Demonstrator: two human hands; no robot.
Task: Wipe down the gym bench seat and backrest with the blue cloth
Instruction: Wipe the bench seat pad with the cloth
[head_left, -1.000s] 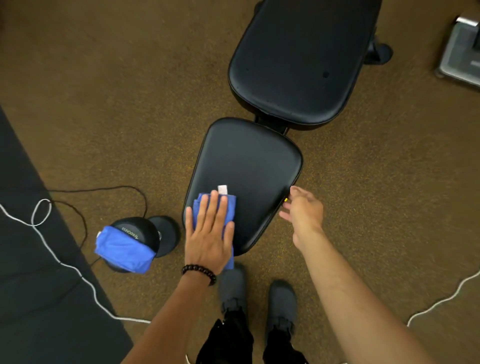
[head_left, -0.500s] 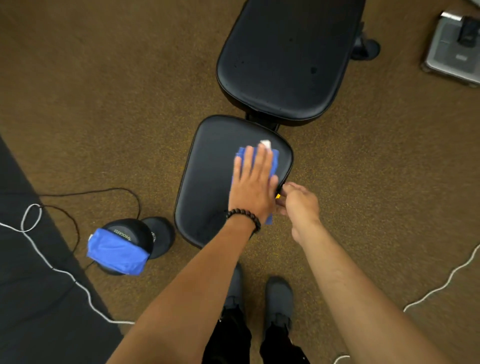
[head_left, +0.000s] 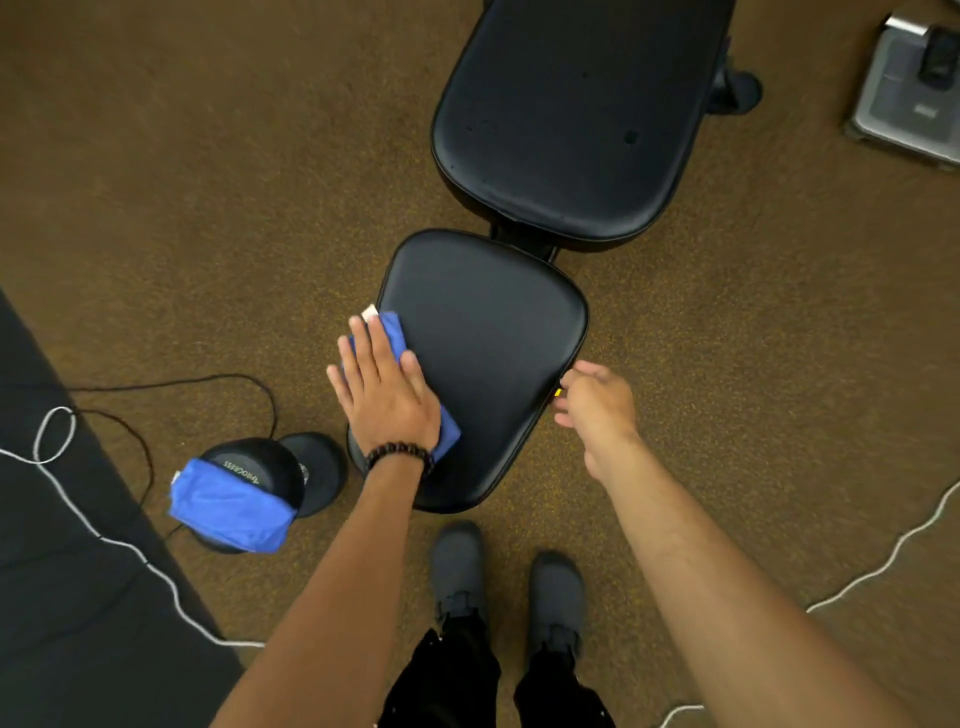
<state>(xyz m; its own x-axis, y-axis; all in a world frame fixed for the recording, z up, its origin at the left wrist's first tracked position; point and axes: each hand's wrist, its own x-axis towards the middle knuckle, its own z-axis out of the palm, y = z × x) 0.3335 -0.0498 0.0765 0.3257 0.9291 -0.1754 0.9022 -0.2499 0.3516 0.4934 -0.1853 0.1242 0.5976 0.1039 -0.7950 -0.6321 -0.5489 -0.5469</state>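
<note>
The black padded bench seat (head_left: 488, 358) lies in the middle of the view, with the black backrest (head_left: 566, 114) beyond it. A folded blue cloth (head_left: 395, 332) with a white tag rests on the seat's left edge. My left hand (head_left: 384, 389) lies flat on the cloth, fingers spread, pressing it onto the seat. My right hand (head_left: 597, 405) hovers at the seat's right edge with its fingers loosely curled and nothing in it.
A black dumbbell (head_left: 260, 478) with a second blue cloth (head_left: 228, 509) draped over it lies on the brown floor left of the seat. Black and white cables (head_left: 104, 540) run across a dark mat (head_left: 67, 597) at left. A grey machine base (head_left: 909, 98) stands far right. My shoes (head_left: 457, 566) are below the seat.
My left hand has slid the cloth from the seat's far right part across to its left edge. My right hand has stayed by the right edge.
</note>
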